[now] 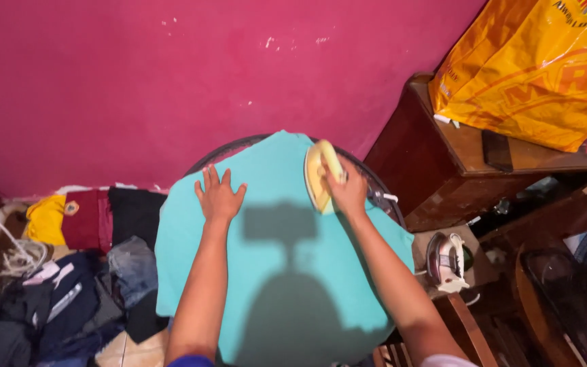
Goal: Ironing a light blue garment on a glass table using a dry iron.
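Right grip (pixel 348 190) wraps the yellow iron (pixel 321 175) on the turquoise cloth (pixel 280 272); left grip (pixel 219 197) lies flat, fingers spread, beside it.

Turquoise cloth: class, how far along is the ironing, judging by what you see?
Done: the turquoise cloth lies mostly flat. In hand: the right hand grips the yellow iron at its far edge; the left hand presses it flat. Left: heaped clothes beside it.
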